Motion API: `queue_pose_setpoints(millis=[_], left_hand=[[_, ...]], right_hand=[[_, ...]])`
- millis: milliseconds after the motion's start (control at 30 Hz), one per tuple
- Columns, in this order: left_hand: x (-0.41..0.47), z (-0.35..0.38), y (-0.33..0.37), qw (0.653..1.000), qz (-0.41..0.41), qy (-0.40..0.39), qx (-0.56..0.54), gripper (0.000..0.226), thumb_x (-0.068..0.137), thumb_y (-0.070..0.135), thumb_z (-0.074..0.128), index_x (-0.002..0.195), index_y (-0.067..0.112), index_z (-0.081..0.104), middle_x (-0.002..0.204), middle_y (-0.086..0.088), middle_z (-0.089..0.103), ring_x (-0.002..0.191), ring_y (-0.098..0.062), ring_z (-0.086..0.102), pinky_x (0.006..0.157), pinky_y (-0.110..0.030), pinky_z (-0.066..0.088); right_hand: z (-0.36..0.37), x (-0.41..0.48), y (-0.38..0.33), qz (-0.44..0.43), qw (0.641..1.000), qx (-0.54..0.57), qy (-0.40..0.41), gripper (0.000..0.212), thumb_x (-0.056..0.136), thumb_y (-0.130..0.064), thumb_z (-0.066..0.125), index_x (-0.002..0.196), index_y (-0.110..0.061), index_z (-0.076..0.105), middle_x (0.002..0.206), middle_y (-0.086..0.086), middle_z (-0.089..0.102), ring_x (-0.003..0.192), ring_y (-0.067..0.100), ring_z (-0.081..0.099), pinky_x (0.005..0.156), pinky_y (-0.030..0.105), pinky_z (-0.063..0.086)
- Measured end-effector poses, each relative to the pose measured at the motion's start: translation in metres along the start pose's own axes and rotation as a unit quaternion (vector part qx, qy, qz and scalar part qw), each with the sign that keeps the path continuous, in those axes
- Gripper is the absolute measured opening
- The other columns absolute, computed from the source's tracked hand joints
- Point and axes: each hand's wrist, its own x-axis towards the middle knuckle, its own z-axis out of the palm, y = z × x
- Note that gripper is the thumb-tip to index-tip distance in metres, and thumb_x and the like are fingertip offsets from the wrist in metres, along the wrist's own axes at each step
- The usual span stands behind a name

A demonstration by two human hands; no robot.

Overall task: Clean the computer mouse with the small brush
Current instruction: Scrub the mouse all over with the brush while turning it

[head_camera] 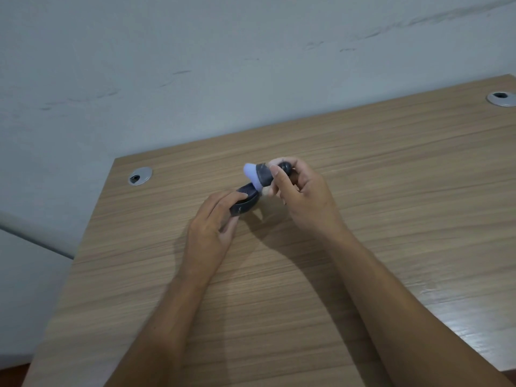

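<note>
A dark computer mouse (245, 201) is tilted on its side just above the wooden desk (391, 191), gripped by my left hand (213, 227) with fingers over its top and thumb below. My right hand (303, 196) holds a small brush (258, 175) with a dark body and a pale lilac bristle head. The bristles point left and down, touching or nearly touching the mouse's upper edge. Part of the mouse is hidden behind my left fingers.
Two round metal cable grommets sit in the desk, a left grommet (140, 176) near the far-left corner and a right grommet (501, 99) at the far right. A pale wall (195, 65) stands behind. The desk's left edge drops off beside my left forearm.
</note>
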Motion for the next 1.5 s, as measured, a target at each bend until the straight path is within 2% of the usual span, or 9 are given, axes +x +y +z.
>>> queue_pose_setpoints(millis=[267,400,533,800,933,1167,1267,1400,1500], left_hand=[[0.001,-0.001,0.001,1.0,-0.002,0.002,-0.009,0.052,0.084,-0.013,0.088,0.132,0.004,0.077,0.133,-0.009,0.078,0.123,-0.025,0.075,0.115,-0.019,0.05],[0.002,-0.002,0.003,1.0,-0.004,0.007,-0.012,0.051,0.085,-0.012,0.089,0.132,0.004,0.077,0.131,-0.008,0.078,0.122,-0.022,0.075,0.114,-0.017,0.05],[0.002,-0.002,0.004,1.0,-0.003,0.008,-0.016,0.05,0.086,-0.011,0.089,0.132,0.005,0.077,0.131,-0.007,0.077,0.122,-0.017,0.073,0.113,-0.016,0.051],[0.003,-0.001,0.004,0.999,-0.008,0.004,-0.034,0.05,0.088,-0.009,0.09,0.133,0.006,0.076,0.13,-0.003,0.077,0.119,-0.018,0.074,0.105,-0.037,0.062],[0.003,-0.001,0.001,0.996,-0.066,0.006,-0.061,0.056,0.088,-0.003,0.092,0.139,0.01,0.074,0.131,0.0,0.075,0.119,-0.011,0.073,0.107,-0.028,0.061],[0.004,-0.002,0.002,0.994,-0.09,-0.008,-0.065,0.058,0.089,0.005,0.092,0.142,0.015,0.072,0.13,0.011,0.07,0.121,0.011,0.064,0.105,-0.014,0.056],[0.004,-0.001,0.003,0.992,-0.107,-0.015,-0.071,0.063,0.085,-0.001,0.092,0.143,0.014,0.072,0.13,0.009,0.069,0.12,0.013,0.064,0.105,-0.016,0.058],[0.005,-0.001,0.004,0.993,-0.093,-0.018,-0.068,0.06,0.087,0.007,0.094,0.142,0.016,0.072,0.13,0.015,0.068,0.12,0.012,0.065,0.105,-0.011,0.054],[0.004,-0.002,0.004,0.99,-0.112,-0.02,-0.079,0.061,0.086,0.009,0.096,0.141,0.019,0.072,0.129,0.013,0.071,0.118,0.002,0.071,0.105,-0.017,0.059]], right_hand=[[0.005,-0.002,0.006,-0.025,1.0,0.0,-0.01,0.008,0.114,-0.023,0.067,0.119,-0.018,0.069,0.076,0.0,0.078,0.074,0.009,0.074,0.077,0.038,0.059],[0.003,-0.005,0.003,-0.038,0.997,0.005,-0.06,0.002,0.115,-0.013,0.066,0.116,-0.014,0.066,0.072,0.002,0.076,0.063,-0.001,0.069,0.069,0.014,0.048],[0.007,-0.004,0.007,-0.044,0.999,-0.011,-0.011,0.005,0.113,-0.017,0.068,0.115,-0.02,0.065,0.074,0.0,0.08,0.076,0.01,0.078,0.078,0.027,0.055],[0.003,-0.004,0.003,-0.018,1.0,-0.009,0.006,0.004,0.111,-0.016,0.069,0.111,-0.019,0.068,0.072,0.002,0.078,0.068,0.008,0.074,0.071,0.021,0.052],[-0.005,-0.004,-0.003,-0.009,0.999,0.027,-0.029,0.003,0.113,-0.007,0.066,0.112,-0.006,0.069,0.066,0.002,0.072,0.056,-0.001,0.064,0.062,0.01,0.045],[0.001,-0.003,0.003,-0.004,1.0,-0.016,-0.007,0.012,0.111,-0.017,0.071,0.105,-0.028,0.069,0.067,-0.003,0.074,0.061,0.007,0.066,0.066,0.025,0.048],[0.004,-0.008,0.0,-0.014,0.998,-0.001,-0.064,0.008,0.112,-0.015,0.069,0.11,-0.023,0.068,0.068,-0.002,0.076,0.062,0.002,0.068,0.068,0.018,0.048],[0.011,-0.006,0.009,-0.025,1.0,-0.011,0.009,0.01,0.11,-0.015,0.071,0.111,-0.024,0.066,0.073,-0.001,0.08,0.073,0.008,0.079,0.079,0.03,0.057],[0.007,-0.009,0.005,-0.026,0.999,-0.001,-0.042,0.005,0.112,-0.011,0.069,0.114,-0.012,0.066,0.071,0.002,0.078,0.065,0.0,0.073,0.074,0.018,0.051]])
